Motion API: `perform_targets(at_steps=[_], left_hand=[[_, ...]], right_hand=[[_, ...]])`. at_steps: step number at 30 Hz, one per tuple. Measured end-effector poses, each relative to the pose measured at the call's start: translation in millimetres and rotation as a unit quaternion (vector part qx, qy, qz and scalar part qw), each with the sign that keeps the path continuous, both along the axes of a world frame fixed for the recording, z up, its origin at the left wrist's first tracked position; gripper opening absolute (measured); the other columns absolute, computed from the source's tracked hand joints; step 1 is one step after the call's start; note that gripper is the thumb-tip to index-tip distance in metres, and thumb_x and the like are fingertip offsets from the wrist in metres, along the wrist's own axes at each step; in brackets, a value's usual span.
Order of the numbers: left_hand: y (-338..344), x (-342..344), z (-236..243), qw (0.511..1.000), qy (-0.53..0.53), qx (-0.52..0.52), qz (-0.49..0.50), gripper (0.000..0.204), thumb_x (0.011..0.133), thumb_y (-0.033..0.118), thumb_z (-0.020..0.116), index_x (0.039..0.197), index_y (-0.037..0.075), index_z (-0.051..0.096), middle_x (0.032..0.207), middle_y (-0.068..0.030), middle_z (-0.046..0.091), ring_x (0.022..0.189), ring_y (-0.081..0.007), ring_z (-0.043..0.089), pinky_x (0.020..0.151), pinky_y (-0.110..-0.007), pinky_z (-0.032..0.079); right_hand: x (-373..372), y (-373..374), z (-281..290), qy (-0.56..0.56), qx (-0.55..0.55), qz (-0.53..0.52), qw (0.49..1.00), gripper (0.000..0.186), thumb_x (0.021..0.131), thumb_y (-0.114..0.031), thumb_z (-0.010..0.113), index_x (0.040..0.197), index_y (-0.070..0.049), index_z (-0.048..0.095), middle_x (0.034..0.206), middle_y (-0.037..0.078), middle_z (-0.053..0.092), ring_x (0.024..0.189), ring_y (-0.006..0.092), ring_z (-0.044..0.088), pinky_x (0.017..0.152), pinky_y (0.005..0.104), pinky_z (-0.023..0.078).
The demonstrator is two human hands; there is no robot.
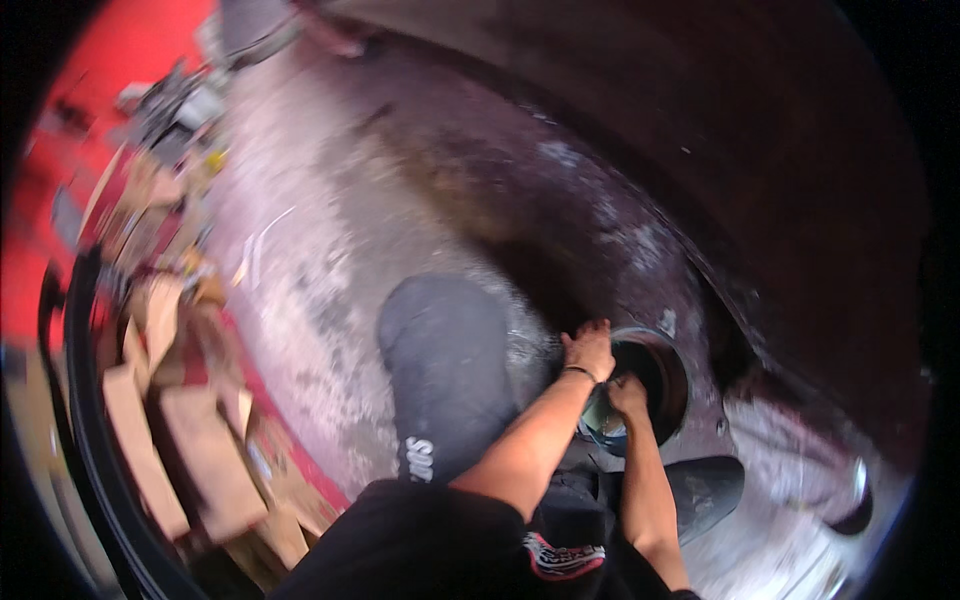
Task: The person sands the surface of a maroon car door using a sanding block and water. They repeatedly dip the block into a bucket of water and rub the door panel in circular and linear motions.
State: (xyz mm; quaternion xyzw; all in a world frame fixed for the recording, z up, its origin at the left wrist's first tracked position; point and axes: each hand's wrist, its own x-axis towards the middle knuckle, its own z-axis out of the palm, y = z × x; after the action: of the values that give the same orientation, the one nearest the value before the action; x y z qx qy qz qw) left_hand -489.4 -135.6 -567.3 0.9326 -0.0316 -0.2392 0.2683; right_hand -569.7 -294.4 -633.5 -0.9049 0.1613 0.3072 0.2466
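A dark round bucket-like container (676,372) with a greenish rim stands on the floor between my legs. My left hand (590,350) is at its left rim, with its fingers curled over the edge; a dark band circles the wrist. My right hand (628,395) reaches over the opening, just below the left hand, and its fingers are closed. Whatever the right hand may hold is hidden by the hand and the dark interior. Something pale shows inside the container beside the right hand, too blurred to name.
Cardboard pieces and boxes (215,455) lie piled on the left, beside a curved black rail (90,400). Mixed clutter (185,105) sits farther back near a red surface. A large dark curved panel (760,150) rises on the right above the stained concrete floor (310,200).
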Motion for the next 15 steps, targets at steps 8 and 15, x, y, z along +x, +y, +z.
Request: perform_targets(at_steps=[8, 15], left_hand=[[43.0, 50.6, 15.4, 0.982, 0.076, -0.039, -0.17, 0.063, 0.094, 0.022, 0.063, 0.153, 0.005, 0.049, 0.133, -0.0288, 0.066, 0.122, -0.0445, 0.066, 0.099, -0.058, 0.056], [59.4, 76.4, 15.8, 0.944, 0.135, -0.074, -0.293, 0.065, 0.091, 0.023, 0.064, 0.151, 0.001, 0.05, 0.125, -0.031, 0.071, 0.117, -0.0466, 0.07, 0.103, -0.055, 0.055]], right_hand=[[9.6, 69.1, -46.2, 0.012, -0.05, -0.227, 0.973, 0.061, 0.098, -0.028, 0.064, 0.149, 0.001, 0.045, 0.127, 0.039, 0.067, 0.118, 0.0537, 0.067, 0.104, 0.0567, 0.053], [-18.1, 102.7, -43.7, -0.088, -0.119, -0.344, 0.927, 0.047, 0.097, -0.016, 0.05, 0.14, 0.002, 0.063, 0.132, 0.031, 0.069, 0.125, 0.0464, 0.066, 0.11, 0.0539, 0.051]])
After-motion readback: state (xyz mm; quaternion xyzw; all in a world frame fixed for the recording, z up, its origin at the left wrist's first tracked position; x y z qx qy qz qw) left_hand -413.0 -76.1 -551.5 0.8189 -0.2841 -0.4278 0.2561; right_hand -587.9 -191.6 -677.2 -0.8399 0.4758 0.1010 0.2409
